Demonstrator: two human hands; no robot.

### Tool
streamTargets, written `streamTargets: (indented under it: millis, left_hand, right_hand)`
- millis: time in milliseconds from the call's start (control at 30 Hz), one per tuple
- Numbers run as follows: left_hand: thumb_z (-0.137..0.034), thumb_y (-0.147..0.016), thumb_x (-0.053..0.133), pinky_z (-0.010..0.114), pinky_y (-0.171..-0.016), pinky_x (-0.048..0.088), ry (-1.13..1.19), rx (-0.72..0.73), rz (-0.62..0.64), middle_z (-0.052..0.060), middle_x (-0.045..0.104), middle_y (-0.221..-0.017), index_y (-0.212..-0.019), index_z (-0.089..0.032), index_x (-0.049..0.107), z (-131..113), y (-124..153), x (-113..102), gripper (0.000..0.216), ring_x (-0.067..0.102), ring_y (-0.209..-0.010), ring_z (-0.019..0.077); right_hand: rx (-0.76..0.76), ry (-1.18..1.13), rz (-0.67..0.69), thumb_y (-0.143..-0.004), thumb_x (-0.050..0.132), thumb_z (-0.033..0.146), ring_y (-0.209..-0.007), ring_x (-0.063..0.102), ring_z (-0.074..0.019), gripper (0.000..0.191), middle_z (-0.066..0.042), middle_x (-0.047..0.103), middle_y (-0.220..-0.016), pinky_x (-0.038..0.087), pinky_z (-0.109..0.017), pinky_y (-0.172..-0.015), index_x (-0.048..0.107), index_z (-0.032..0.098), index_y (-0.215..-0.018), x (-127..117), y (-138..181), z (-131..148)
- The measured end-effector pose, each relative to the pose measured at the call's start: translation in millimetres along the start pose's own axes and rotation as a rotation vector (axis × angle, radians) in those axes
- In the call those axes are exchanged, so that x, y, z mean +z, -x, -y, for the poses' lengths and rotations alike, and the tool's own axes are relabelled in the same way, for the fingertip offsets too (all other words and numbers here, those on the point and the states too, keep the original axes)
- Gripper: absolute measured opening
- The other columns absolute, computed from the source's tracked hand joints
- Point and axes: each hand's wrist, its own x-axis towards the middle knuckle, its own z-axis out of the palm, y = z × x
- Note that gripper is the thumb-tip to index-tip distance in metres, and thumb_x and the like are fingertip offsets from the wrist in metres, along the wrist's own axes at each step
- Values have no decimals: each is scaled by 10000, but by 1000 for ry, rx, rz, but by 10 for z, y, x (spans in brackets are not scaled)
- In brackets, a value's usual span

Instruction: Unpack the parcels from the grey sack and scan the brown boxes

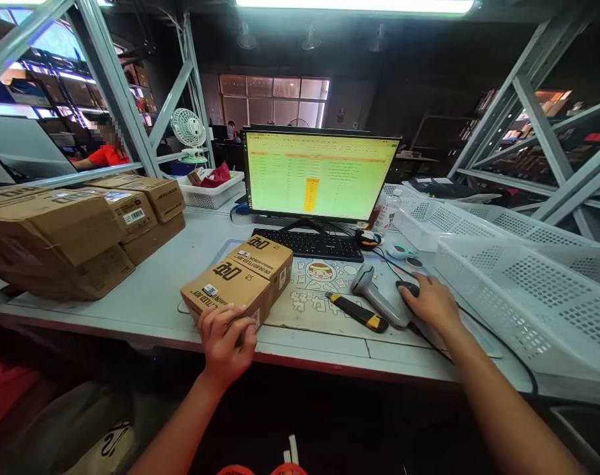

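Observation:
Two brown cardboard boxes with dark printing lie against each other on the desk, the nearer box (231, 280) and the farther box (263, 252). Curled over the front edge of the nearer one are the fingers of my left hand (227, 340). My right hand (431, 300) is closed over a black computer mouse (407, 287). Between the hands lie a grey barcode scanner (379, 300) and a black and yellow box cutter (358, 312). Behind them are a black keyboard (310, 245) and a lit monitor (320, 175) showing a spreadsheet.
More cardboard boxes (62, 231) are stacked at the left. White perforated baskets (517, 290) line the right side. A white basket (211, 191) with a red item and a small fan (188, 128) stand at the back left. A bottle (386, 212) is beside the monitor.

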Motion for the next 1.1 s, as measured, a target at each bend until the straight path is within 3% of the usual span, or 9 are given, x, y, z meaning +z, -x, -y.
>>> streamTargets:
  millis: [133,300,567,833,1100]
  left_hand:
    - [-96,-865,672,497,-1043,422,-14,3,-7,86,693,-1004,-914,-208,682,-9,-13,9,123,611,-1032,267]
    - [-94,-865,670,492,-1043,429,-27,-2,-5,82,688,-1008,-916,-213,677,-24,-19,-4,130,611,-1037,263]
    - [-81,-870,661,496,-1032,431,-34,-17,9,81,684,-1015,-936,-211,672,-37,-20,-6,146,607,-1044,254]
    - [-112,-867,646,483,-1027,449,-56,-44,-1,65,698,-993,-927,-231,684,-46,0,7,139,631,-1020,244]
    - [-104,-858,650,477,-1032,446,-39,-70,-16,57,705,-983,-914,-236,689,-49,3,23,148,631,-1012,241]
  right_hand:
    - [-24,-83,102,-987,449,520,-1313,557,-381,694,-205,452,-1542,486,-498,-1076,433,128,-1559,240,-98,-257]
    - [-108,-149,35,-968,423,471,-1240,607,-336,641,-172,535,-1462,517,-472,-1048,495,129,-1505,422,-137,-387]
    - [-130,-147,-104,-937,391,487,-1163,636,-362,630,-166,592,-1406,554,-518,-957,573,143,-1432,484,-189,-513]
    - [-68,-209,-40,-925,321,493,-1273,577,-361,642,-157,582,-1430,476,-508,-1106,565,135,-1399,541,-190,-499]
    - [-7,-229,-9,-918,276,559,-1306,558,-371,667,-166,547,-1453,478,-487,-1091,561,188,-1394,469,-171,-456]
